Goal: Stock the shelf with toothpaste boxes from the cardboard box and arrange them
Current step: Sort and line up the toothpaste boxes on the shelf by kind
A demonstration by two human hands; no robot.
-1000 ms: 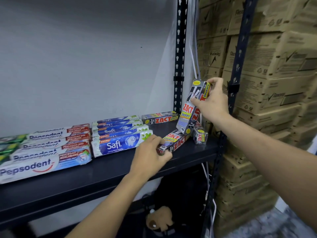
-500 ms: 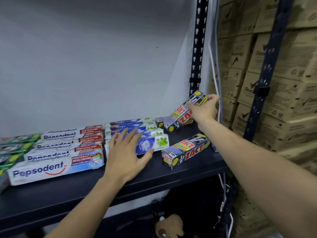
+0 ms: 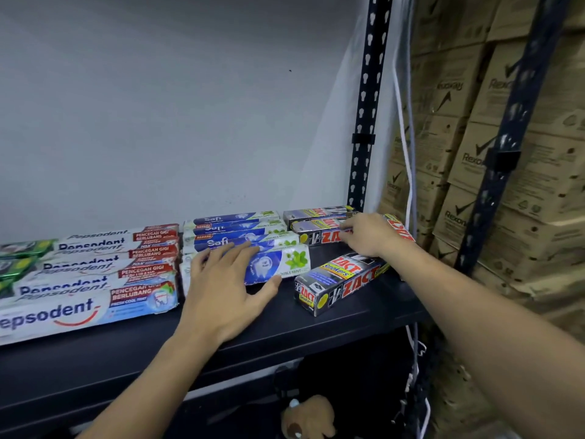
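Toothpaste boxes lie in rows on the dark shelf (image 3: pixel 348 324). Pepsodent boxes (image 3: pixel 95 280) fill the left, blue-and-white Safi boxes (image 3: pixel 240 228) the middle. My left hand (image 3: pixel 228 280) rests flat with spread fingers on the front Safi box (image 3: pixel 285 264). At the right rear, my right hand (image 3: pixel 370 236) grips a silver-and-red Zact box (image 3: pixel 319 237) lying just in front of another Zact box (image 3: pixel 316 213) by the wall. A third Zact box (image 3: pixel 342 283) lies askew nearer the front edge, apart from both hands. The source cardboard box is out of view.
Green boxes (image 3: pixel 19 251) sit at the far left. Perforated shelf posts stand at the back right (image 3: pixel 367 122) and front right (image 3: pixel 506 153), with cables (image 3: pixel 408 153) hanging between. Stacked Rexona cartons (image 3: pixel 538 185) fill the right. A brown plush object (image 3: pixel 310 416) lies below the shelf.
My right hand brought the raised Zact box down flat at the shelf's rear. My left hand let go of the front Zact box and moved left onto the Safi box.
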